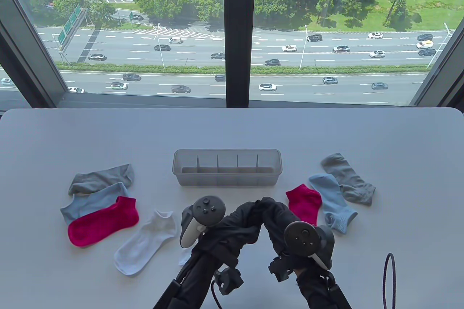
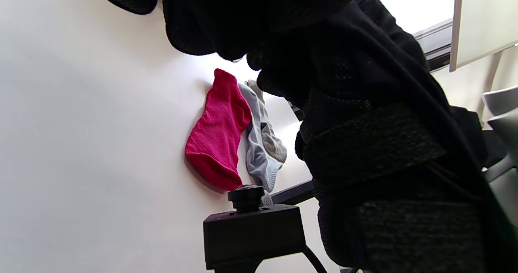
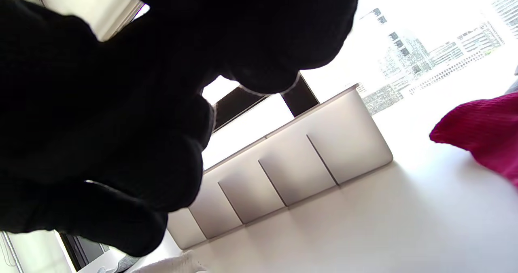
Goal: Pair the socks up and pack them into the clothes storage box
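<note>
Just in front of the clear divided storage box (image 1: pixel 227 167), a black sock (image 1: pixel 258 212) is held above the table. My left hand (image 1: pixel 232 227) grips its left end and my right hand (image 1: pixel 281 224) its right end. Black gloves and black cloth blend together, so the fingers are hard to make out. On the left lie a grey sock (image 1: pixel 101 178), a light blue sock (image 1: pixel 95 201), a magenta sock (image 1: pixel 103 220) and a white sock (image 1: pixel 145 242). To the right lie a magenta sock (image 1: pixel 303 204), a light blue sock (image 1: pixel 332 202) and a grey sock (image 1: pixel 348 178). The right wrist view shows the box (image 3: pixel 303 159) close by.
A scrap of another white sock (image 1: pixel 184 258) peeks out under my left wrist. A black cable loop (image 1: pixel 389 280) lies at the table's front right. Behind the box the white table (image 1: pixel 232 128) runs to the window.
</note>
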{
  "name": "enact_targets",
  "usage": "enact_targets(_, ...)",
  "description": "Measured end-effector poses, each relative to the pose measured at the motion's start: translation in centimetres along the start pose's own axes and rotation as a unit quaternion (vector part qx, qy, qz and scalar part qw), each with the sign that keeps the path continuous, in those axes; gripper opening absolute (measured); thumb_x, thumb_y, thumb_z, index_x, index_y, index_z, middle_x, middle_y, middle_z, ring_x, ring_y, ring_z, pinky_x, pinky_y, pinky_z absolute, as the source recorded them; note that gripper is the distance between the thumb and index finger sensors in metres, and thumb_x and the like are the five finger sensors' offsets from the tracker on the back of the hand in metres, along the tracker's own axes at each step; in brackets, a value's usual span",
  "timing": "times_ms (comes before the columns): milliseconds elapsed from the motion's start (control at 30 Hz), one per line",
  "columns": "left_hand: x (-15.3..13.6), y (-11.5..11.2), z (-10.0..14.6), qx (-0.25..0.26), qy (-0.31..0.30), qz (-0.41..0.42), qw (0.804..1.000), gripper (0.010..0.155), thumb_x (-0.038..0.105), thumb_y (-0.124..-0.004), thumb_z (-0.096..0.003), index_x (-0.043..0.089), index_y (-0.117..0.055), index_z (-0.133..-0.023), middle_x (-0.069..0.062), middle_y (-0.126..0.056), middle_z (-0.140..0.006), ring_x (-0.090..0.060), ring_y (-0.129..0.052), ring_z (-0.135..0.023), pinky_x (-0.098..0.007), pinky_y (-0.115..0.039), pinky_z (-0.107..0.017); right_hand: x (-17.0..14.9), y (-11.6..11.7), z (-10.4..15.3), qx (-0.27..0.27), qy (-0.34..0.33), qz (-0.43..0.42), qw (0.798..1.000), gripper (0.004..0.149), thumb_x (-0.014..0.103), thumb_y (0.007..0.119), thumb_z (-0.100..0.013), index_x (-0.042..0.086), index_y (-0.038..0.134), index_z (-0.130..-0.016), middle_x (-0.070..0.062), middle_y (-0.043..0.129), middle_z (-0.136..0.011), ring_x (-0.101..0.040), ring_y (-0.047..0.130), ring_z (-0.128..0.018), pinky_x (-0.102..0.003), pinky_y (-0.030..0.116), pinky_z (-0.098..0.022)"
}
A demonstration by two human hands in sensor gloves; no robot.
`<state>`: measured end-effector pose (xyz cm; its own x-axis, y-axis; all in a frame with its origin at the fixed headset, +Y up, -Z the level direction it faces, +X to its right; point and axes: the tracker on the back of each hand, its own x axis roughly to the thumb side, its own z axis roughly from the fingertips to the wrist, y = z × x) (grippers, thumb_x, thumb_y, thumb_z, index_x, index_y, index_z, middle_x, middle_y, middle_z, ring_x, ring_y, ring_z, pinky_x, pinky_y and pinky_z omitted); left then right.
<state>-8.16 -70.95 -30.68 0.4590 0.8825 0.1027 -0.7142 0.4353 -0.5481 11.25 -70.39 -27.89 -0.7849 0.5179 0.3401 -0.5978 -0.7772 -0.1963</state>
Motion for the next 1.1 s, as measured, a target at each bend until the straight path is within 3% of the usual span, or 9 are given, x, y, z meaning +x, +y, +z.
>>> enact_targets(133, 0.0, 0.4, 0.2, -0.037, 0.002, -0.039, 0.999, 0.063, 0.018, -0.068, -0.0517, 0.006, -0.045, -0.110, -0.027, -0.064, -0.107, -0.045, -0.078, -0.091, -0.071, -0.054, -0.072, 0.6, 0.5, 0.0, 0.011, -0.013, 0.018, 1.000, 0.042, 0.023, 0.059, -0.062, 0.012, 0.059, -0.102, -0.015, 0.079, -0.089, -0.021, 0.089, -0.071, -0.040, 0.081, -0.059)
enact_targets(267, -0.4, 0.5, 0.2, -0.070, -0.018, -0.002, 0.997, 0.061, 0.020, -0.064, -0.0523, 0.008, -0.049, -0.110, -0.028, -0.059, -0.110, -0.050, -0.070, -0.097, -0.073, -0.049, -0.073, 0.3, 0.4, 0.0, 0.031, -0.003, -0.047, 0.998, 0.042, 0.021, 0.057, -0.061, 0.013, 0.057, -0.102, -0.014, 0.079, -0.089, -0.021, 0.089, -0.072, -0.041, 0.081, -0.059)
enact_targets(400, -0.3, 0.7, 1.1, 0.055, 0.004, -0.087, 0.995, 0.064, 0.028, -0.064, -0.0568, 0.015, -0.041, -0.116, -0.025, -0.043, -0.118, -0.052, -0.056, -0.105, -0.074, -0.038, -0.075, -1.0, 0.0, -0.4, 0.033, 0.042, -0.087, 0.995, 0.042, 0.024, 0.057, -0.063, 0.011, 0.055, -0.103, -0.013, 0.082, -0.083, -0.018, 0.090, -0.064, -0.039, 0.082, -0.055)
enact_targets(467, 0.2, 0.8, 1.2, 0.109, -0.033, -0.133, 0.985, 0.059, 0.027, -0.064, -0.0580, 0.017, -0.045, -0.114, -0.020, -0.048, -0.118, -0.048, -0.058, -0.106, -0.072, -0.038, -0.077, -1.4, 0.0, -0.2, 0.030, 0.056, -0.122, 0.991, 0.043, 0.025, 0.057, -0.064, 0.008, 0.055, -0.103, -0.012, 0.084, -0.079, -0.017, 0.092, -0.061, -0.039, 0.084, -0.052)
enact_targets(700, 1.6, -0.2, 1.4, 0.109, -0.117, -0.173, 0.972, 0.062, 0.038, -0.069, -0.0551, 0.011, -0.055, -0.109, -0.024, -0.069, -0.107, -0.048, -0.077, -0.092, -0.068, -0.053, -0.075, -2.1, -0.4, -0.3, 0.031, 0.089, -0.237, 0.967, 0.044, 0.025, 0.057, -0.064, 0.007, 0.052, -0.104, -0.011, 0.083, -0.079, -0.021, 0.091, -0.064, -0.043, 0.082, -0.055)
enact_targets(833, 2.1, -1.2, 1.1, 0.125, -0.062, -0.257, 0.956, 0.065, 0.031, -0.069, -0.0538, 0.010, -0.045, -0.111, -0.023, -0.060, -0.110, -0.045, -0.072, -0.094, -0.068, -0.052, -0.075, -1.2, -0.1, -0.4, 0.047, 0.068, -0.215, 0.973, 0.045, 0.025, 0.056, -0.064, 0.007, 0.051, -0.105, -0.010, 0.083, -0.079, -0.021, 0.092, -0.065, -0.043, 0.083, -0.056)
enact_targets(900, 2.0, -1.4, 1.1, 0.129, -0.035, -0.292, 0.947, 0.068, 0.030, -0.066, -0.0527, 0.015, -0.034, -0.110, -0.020, -0.055, -0.109, -0.040, -0.069, -0.093, -0.067, -0.051, -0.076, -0.7, 0.2, -0.3, 0.063, 0.057, -0.257, 0.963, 0.045, 0.026, 0.055, -0.065, 0.006, 0.050, -0.105, -0.010, 0.082, -0.079, -0.022, 0.091, -0.067, -0.044, 0.081, -0.058)
enact_targets(1033, 1.6, -0.4, 1.2, 0.140, -0.053, -0.247, 0.957, 0.071, 0.035, -0.072, -0.0528, 0.014, -0.033, -0.109, -0.014, -0.075, -0.088, -0.030, -0.086, -0.066, -0.059, -0.069, -0.066, -1.0, 0.1, -0.5, 0.084, 0.036, -0.286, 0.954, 0.052, 0.032, 0.057, -0.063, 0.009, 0.046, -0.108, -0.009, 0.079, -0.083, -0.024, 0.087, -0.074, -0.046, 0.076, -0.064)
enact_targets(1100, 1.1, 0.1, 1.2, 0.164, -0.065, -0.209, 0.962, 0.072, 0.035, -0.074, -0.0535, 0.011, -0.033, -0.108, -0.014, -0.079, -0.085, -0.029, -0.091, -0.063, -0.058, -0.074, -0.063, -0.8, 0.2, -0.5, 0.099, 0.029, -0.305, 0.947, 0.064, 0.036, 0.066, -0.060, 0.010, 0.039, -0.112, -0.015, 0.072, -0.091, -0.029, 0.080, -0.081, -0.053, 0.068, -0.069)
